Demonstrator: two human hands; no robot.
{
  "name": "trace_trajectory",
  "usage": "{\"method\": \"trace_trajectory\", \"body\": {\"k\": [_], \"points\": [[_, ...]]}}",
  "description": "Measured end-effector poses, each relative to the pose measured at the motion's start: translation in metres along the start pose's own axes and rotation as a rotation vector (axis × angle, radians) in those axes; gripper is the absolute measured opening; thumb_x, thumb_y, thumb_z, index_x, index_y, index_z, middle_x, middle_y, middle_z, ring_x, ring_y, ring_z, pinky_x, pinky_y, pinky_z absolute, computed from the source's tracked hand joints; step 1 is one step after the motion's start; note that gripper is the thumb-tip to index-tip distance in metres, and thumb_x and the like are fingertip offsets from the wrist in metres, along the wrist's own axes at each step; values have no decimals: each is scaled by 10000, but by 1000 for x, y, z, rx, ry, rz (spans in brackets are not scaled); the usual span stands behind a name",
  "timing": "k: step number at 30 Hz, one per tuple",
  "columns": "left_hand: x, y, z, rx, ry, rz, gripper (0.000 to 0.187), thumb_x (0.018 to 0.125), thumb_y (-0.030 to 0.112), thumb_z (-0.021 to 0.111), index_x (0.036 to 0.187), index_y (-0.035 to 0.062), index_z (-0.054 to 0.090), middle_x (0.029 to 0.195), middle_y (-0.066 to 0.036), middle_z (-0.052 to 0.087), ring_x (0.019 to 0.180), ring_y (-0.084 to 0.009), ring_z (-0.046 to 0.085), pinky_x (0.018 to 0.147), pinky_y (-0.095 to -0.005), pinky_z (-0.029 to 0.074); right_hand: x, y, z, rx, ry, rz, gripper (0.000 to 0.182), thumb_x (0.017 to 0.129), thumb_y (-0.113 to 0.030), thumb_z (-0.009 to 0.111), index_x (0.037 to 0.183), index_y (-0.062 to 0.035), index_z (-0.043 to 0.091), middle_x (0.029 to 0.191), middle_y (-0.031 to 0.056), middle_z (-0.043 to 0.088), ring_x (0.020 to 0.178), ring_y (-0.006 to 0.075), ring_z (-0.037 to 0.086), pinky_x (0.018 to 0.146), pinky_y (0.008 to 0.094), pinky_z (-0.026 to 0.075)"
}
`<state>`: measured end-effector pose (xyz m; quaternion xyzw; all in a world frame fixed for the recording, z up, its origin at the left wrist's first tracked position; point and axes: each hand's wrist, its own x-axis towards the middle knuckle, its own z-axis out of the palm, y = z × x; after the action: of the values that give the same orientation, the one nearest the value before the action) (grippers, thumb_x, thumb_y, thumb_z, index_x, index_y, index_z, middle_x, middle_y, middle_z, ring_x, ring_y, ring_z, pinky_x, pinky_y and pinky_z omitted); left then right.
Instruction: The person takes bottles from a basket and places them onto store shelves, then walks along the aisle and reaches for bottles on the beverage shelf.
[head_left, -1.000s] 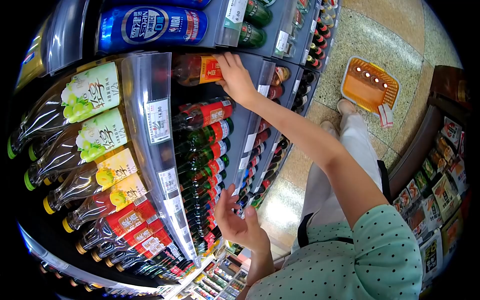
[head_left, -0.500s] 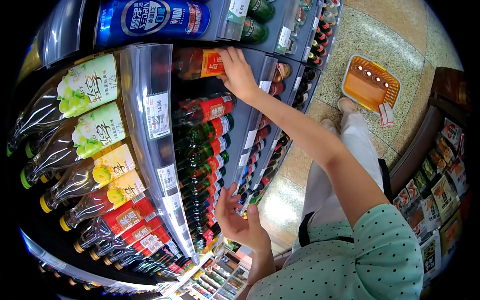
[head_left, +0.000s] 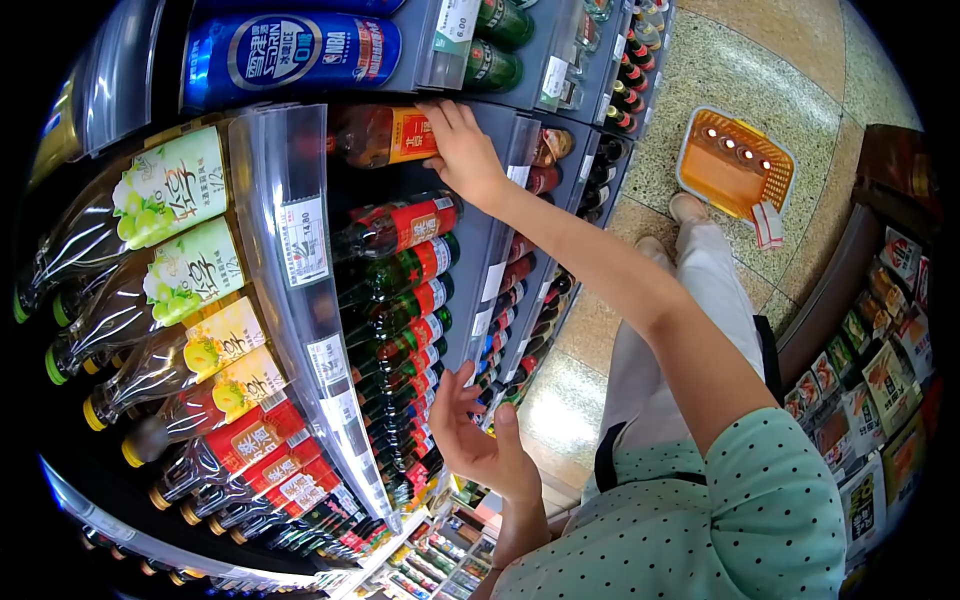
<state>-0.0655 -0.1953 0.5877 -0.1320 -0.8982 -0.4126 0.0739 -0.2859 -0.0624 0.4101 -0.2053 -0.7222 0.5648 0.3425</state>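
Note:
My right hand (head_left: pixel 465 155) reaches across to the shelf. Its fingers and thumb close round the lower end of an amber bottle (head_left: pixel 375 136) with a red-orange label; the bottle's neck end lies in shadow behind a shelf edge. Below it in the view is another bottle (head_left: pixel 400 225) with a red label, beside a row of green bottles (head_left: pixel 415 262). Lower down, my left hand (head_left: pixel 483 440) hovers in front of the shelves, fingers loosely curled and thumb apart, holding nothing.
Large bottles with green labels (head_left: pixel 190 275) fill the nearer shelf, behind a price-tag strip (head_left: pixel 303 240). A blue can (head_left: pixel 290 55) stands beyond. On the floor lies an orange basket (head_left: pixel 690 150) by my feet. Packaged goods (head_left: pixel 885 395) line the right side.
The whole view has shifted slightly to the left. My right hand stays on the amber bottle, and my left hand keeps nearly the same pose.

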Motion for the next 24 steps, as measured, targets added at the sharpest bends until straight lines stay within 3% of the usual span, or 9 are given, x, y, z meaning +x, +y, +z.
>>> {"method": "trace_trajectory", "body": {"k": [4, 5, 7, 14, 24], "points": [[0, 3, 9, 36, -44, 38, 555, 863, 157, 673, 1358, -27, 504, 1212, -179, 646, 968, -151, 554, 851, -289, 426, -20, -13, -30, 78, 59, -53, 823, 671, 23, 779, 1401, -47, 406, 1406, 156, 425, 1316, 390, 403, 1031, 430, 482], [0, 2, 11, 6, -65, 26, 575, 838, 133, 703, 1353, -30, 508, 1216, -187, 645, 966, -160, 555, 842, -291, 422, -30, -15, -42, 116, 60, -63, 748, 719, 1, 759, 1388, -54, 429, 1423, 160, 428, 1322, 384, 404, 1069, 438, 434], [-1, -1, 15, -54, -105, 0, 620, 786, 87, 762, 1343, -36, 516, 1225, -202, 642, 963, -179, 556, 823, -295, 416, -53, -14, -69, 128, 81, -65, 683, 750, -15, 738, 1371, -58, 456, 1398, 164, 463, 1300, 385, 429, 1067, 442, 417], [0, -8, 65, -15, -373, 68, 550, 824, 29, 713, 1339, -18, 527, 1227, -161, 650, 966, -143, 562, 807, -262, 423, -126, 8, -164, 61, 169, 46, 400, 806, -17, 687, 1194, -42, 595, 1241, 154, 605, 1185, 360, 538, 1010, 437, 424], [-41, -37, 191, -96, -703, 85, 491, 836, 59, 725, 1304, 28, 580, 1189, -105, 669, 922, -160, 556, 755, -275, 415, -197, 97, -288, -335, 298, 175, 371, 765, 47, 685, 1119, -37, 612, 1152, 148, 641, 1095, 340, 589, 954, 413, 451]]}}
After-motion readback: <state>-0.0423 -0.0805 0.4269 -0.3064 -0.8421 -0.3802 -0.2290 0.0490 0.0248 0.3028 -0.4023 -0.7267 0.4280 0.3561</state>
